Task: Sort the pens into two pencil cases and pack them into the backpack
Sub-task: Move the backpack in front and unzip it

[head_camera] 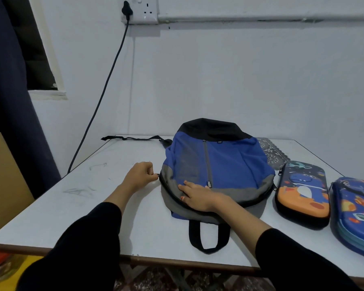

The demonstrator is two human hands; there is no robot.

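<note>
Head view, looking forward and down, table close below

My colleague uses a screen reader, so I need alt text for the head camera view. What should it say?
A person's left hand pinches the zipper pull of a blue backpack lying on a white table, while the right hand presses flat on it. A dinosaur pencil case and a rocket pencil case lie to its right.

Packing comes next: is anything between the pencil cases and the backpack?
No object lies between the dinosaur case and the backpack. Only the right hand rests flat across its zip line, while the left hand pinches the zip pull.
</note>
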